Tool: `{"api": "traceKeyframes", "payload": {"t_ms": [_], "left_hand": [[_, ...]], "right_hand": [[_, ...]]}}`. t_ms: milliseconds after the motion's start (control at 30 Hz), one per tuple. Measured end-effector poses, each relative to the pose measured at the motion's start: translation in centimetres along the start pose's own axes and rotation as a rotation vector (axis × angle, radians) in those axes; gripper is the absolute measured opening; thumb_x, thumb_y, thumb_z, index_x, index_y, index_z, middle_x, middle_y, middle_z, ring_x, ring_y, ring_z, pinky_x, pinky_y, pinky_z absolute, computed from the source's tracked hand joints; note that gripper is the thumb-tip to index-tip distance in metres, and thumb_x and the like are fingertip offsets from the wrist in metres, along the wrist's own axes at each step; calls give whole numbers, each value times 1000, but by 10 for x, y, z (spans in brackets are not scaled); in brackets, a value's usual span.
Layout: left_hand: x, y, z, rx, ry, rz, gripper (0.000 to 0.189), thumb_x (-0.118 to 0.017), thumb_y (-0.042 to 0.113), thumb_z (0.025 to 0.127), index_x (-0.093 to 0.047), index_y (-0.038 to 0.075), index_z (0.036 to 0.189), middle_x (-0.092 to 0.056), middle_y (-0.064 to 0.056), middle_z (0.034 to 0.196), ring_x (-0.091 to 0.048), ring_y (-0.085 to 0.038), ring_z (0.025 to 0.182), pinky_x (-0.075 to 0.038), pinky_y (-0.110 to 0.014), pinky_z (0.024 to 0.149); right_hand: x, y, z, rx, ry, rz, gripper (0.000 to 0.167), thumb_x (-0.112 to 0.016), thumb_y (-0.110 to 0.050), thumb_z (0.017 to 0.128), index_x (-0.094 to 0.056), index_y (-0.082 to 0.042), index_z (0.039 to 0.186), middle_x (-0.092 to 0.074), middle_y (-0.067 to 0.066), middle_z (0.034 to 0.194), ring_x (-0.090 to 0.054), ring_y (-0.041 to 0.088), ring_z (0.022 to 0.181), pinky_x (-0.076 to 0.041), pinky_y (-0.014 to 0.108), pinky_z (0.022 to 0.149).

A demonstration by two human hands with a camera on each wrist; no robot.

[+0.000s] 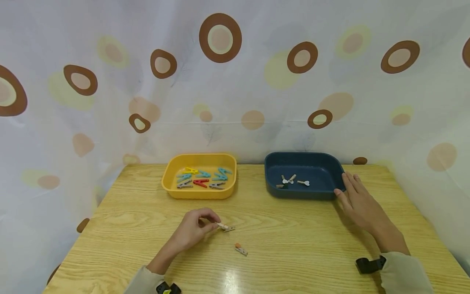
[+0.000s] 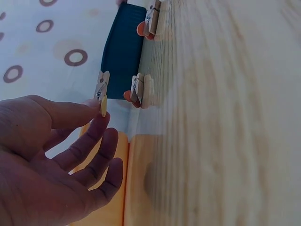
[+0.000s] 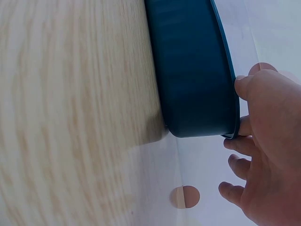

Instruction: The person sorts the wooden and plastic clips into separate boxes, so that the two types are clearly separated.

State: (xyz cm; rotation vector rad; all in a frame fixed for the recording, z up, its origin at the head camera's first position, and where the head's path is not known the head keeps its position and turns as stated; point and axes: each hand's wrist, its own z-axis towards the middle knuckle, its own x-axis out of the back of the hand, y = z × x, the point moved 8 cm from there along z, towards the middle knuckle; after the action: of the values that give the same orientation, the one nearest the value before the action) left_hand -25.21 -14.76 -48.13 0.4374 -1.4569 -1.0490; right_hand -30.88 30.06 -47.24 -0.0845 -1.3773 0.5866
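My left hand [image 1: 196, 228] pinches a small wooden clothespin [image 2: 101, 84] with a yellow piece on it between thumb and index finger, just above the table. Close beside it in the head view lies another wooden clothespin [image 1: 229, 229]. A further clothespin [image 1: 241, 250] with an orange piece rests nearer the front. In the left wrist view, both loose clothespins show orange pieces. My right hand [image 1: 361, 202] rests against the right end of a dark blue tray [image 3: 197, 70], its fingers fairly straight and its thumb touching the rim. Several small wooden clothespins, some with white hearts, lie in that tray.
Left of the blue tray stands a yellow tray [image 1: 200, 195] holding several plastic clips [image 1: 200, 182] in yellow, blue, red and grey. Both trays stand at the back of the wooden table [image 1: 293, 249], before a patterned curtain [image 1: 235, 90].
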Motion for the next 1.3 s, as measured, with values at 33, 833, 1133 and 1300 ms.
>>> {"api": "traceKeyframes", "payload": {"t_ms": [33,833,1133,1300], "left_hand": [[0,0,0,1,5,0,12,-76,5,93,-76,16,97,-73,5,98,-67,-15,90,-54,-27,74],[-8,16,9,-66,69,-32,9,-78,8,92,-76,16,95,-73,7,94,-68,-13,88,-55,-28,73],[-15,36,35,-120,103,-39,8,-78,10,92,-76,17,96,-72,9,94,-68,-11,88,-56,-30,75],[-24,50,48,-183,93,-35,5,-77,11,93,-77,14,97,-73,6,95,-68,-11,89,-56,-33,77]], "right_hand": [[0,0,0,0,1,0,70,-33,-36,114,-8,10,160,-6,32,166,5,46,154,-5,64,121],[0,-3,2,13,-3,-12,70,-34,-36,114,-9,9,161,-8,33,166,4,47,154,-5,63,121],[3,-4,-1,6,12,-18,70,-34,-36,114,-9,10,160,-9,34,165,2,47,154,-5,63,121],[3,-3,-2,5,15,-21,69,-34,-36,114,-10,10,160,-10,34,165,2,48,154,-6,63,121]]}}
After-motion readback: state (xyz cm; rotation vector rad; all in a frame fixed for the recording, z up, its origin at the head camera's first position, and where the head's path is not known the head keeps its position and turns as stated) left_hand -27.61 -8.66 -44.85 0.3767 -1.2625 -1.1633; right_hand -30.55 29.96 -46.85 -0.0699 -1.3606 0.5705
